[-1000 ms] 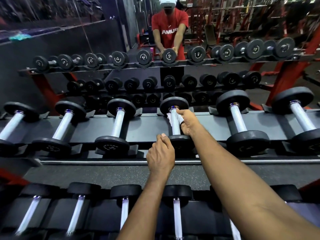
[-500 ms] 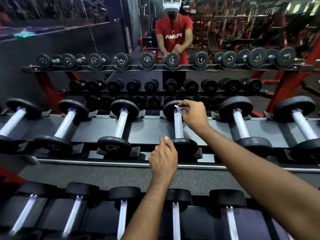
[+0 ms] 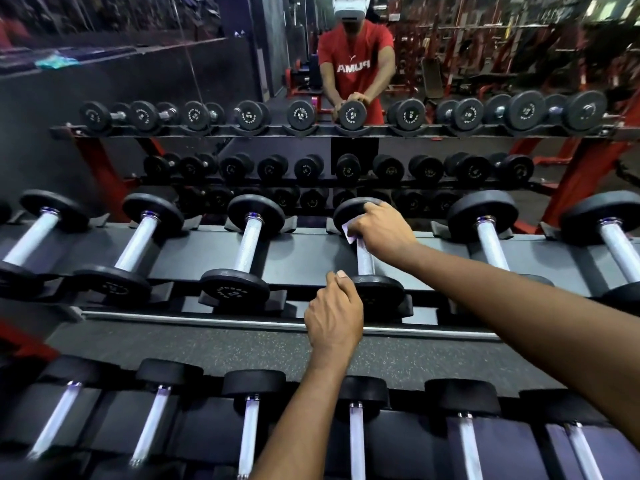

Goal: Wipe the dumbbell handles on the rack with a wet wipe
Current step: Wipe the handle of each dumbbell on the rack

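The right hand (image 3: 381,230) has slid the wet wipe (image 3: 349,233) to the handle's (image 3: 365,261) far end

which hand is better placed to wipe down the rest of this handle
Right. The right hand pinches the wipe round the far end of the handle, so it can probably just slide toward the near weight. The left hand sits curled beside that weight and shows no wipe.

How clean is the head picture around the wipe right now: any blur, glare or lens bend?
Head view: the right hand and white wet wipe on the chrome dumbbell handle are sharp and evenly lit; the lower-row chrome handles smear with purplish glare; the steel rack rail bows from wide-angle distortion.
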A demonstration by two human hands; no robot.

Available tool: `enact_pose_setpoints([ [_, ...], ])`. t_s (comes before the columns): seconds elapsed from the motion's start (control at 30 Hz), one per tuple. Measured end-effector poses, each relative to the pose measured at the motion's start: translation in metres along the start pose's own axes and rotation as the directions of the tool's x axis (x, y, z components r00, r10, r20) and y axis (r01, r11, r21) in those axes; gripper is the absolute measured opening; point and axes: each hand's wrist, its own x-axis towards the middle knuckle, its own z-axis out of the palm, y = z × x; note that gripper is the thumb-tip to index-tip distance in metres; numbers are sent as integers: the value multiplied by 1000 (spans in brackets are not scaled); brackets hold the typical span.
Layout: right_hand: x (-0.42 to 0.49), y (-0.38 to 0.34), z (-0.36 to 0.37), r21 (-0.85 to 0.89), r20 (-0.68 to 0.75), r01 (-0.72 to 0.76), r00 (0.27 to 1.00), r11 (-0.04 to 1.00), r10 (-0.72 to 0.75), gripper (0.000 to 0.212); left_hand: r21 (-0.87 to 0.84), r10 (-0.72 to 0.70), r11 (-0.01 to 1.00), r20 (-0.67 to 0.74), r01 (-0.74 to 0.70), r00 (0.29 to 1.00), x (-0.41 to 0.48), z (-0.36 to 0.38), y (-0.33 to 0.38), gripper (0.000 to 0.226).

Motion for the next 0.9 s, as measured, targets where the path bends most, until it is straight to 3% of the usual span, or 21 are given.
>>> enact_pose_setpoints([
  [0.1,16,-16,-12,-95,159,-15,987,995,30,19,-14,-3,1000,-1,3,1000,1,1,-1,41],
  [0.2,18,-23,-16,-144,185,-69,978,987,95,20,-17,-2,1000,-1,2,1000,1,1,-1,42],
  [0.43,-13,-7,-14,136,75,-210,977,968,201,16,6,11,1000,-13,-11,1000,0,0,-1,44],
  [0.6,18,-29,-27,-116,262,-198,939,973,222,24,-13,-4,1000,-11,4,1000,-1,-1,0,43],
  [0.7,27,-41,-31,-164,317,-209,914,964,252,30,1,-4,1000,-9,4,1000,-2,-2,1,43],
  [0.9,7,-35,-28,-77,168,-282,942,956,292,24,-17,-7,1000,-9,6,1000,-2,-2,0,43],
])
